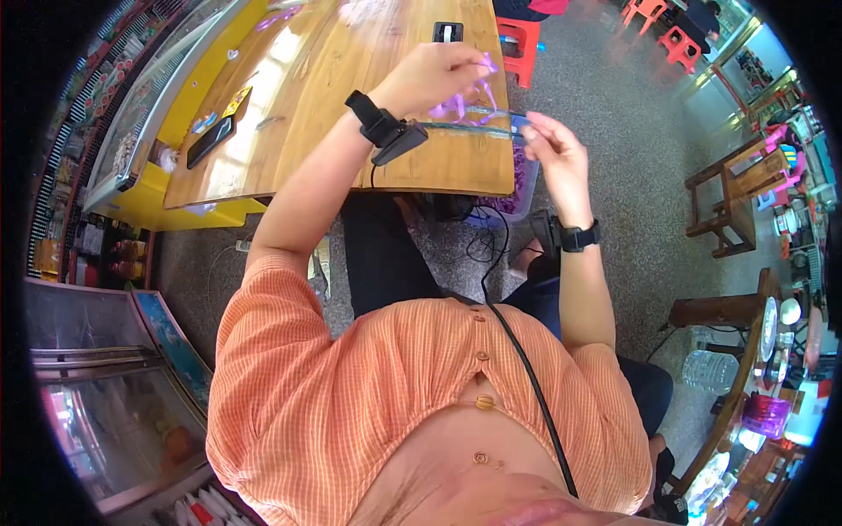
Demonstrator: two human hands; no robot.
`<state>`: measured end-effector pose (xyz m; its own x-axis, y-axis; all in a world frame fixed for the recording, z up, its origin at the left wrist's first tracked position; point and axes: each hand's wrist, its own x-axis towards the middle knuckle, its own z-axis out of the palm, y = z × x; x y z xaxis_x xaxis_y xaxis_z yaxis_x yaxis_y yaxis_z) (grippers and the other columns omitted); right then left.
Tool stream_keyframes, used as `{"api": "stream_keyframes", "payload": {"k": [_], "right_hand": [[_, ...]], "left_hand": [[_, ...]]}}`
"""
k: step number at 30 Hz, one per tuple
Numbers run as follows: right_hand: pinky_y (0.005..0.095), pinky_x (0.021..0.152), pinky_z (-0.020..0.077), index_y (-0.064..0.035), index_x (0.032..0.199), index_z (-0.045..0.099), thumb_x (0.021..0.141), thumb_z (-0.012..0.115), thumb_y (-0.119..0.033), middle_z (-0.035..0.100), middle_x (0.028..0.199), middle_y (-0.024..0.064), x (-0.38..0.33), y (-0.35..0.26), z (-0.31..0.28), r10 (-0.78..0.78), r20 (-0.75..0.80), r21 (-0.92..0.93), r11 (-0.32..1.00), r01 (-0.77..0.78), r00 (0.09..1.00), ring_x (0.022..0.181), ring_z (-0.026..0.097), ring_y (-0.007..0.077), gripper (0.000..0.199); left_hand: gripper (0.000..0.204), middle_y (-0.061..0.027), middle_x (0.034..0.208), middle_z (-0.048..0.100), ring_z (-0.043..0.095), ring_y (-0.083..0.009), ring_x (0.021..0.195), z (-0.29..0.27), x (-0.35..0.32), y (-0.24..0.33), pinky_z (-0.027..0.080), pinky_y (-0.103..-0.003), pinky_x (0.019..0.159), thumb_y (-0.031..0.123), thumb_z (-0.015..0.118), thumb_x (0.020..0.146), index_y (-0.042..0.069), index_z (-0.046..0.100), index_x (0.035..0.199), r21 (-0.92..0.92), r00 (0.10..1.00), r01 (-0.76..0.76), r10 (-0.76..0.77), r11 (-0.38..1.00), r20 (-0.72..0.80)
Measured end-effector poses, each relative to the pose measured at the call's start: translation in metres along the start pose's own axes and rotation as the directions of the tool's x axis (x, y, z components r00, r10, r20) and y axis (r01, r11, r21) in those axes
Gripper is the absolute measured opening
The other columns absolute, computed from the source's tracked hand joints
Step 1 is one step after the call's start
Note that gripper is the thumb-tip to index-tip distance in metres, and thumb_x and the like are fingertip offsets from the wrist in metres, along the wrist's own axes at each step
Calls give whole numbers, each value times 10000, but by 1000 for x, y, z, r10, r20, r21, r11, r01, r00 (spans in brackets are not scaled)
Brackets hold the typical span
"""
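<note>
My left hand (436,77) is above the wooden table near its right edge, fingers pinched on a curly purple ribbon (458,107) whose loops hang below the fingertips. Just past the table edge, my right hand (558,156) has thumb and fingers closed at the blue end of a thin, greenish see-through strip (469,130). That strip reaches left over the tabletop toward my left wrist; its exact kind is unclear. Partly hidden below the edge, a clear bin (531,180) holds purple shreds.
The wooden table (324,105) bears a phone (211,142), a yellow packet (237,102) and a small black device (447,33). A black cable (526,368) runs down my front. Red stools (519,54) and a wooden chair (728,197) stand on the grey floor. A glass-fronted cabinet (114,386) is at lower left.
</note>
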<state>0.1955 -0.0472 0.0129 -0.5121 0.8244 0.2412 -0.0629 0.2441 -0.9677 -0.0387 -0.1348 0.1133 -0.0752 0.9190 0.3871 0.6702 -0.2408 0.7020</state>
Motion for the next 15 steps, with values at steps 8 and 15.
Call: {"api": "stream_keyframes", "payload": {"k": [8,15], "right_hand": [[217,661,492,-69,1333,578,898,710,-49,676,850,-5,1,-27,39,-122,-31,-24,992,122,992,728,606,64,455],[212,647,488,-22,1145,693,972,627,-119,644,781,-13,-10,-33,10,-118,-145,139,981,138,982,676,580,62,210]], "left_hand": [[245,-63,885,713,664,-112,722,12,-2,37,527,-269,687,230,638,957,48,713,1102,152,962,-199,164,968,216],[313,-121,954,727,703,-201,834,5,-8,46,539,-332,775,293,648,927,125,694,1188,23,976,-123,117,992,185]]}}
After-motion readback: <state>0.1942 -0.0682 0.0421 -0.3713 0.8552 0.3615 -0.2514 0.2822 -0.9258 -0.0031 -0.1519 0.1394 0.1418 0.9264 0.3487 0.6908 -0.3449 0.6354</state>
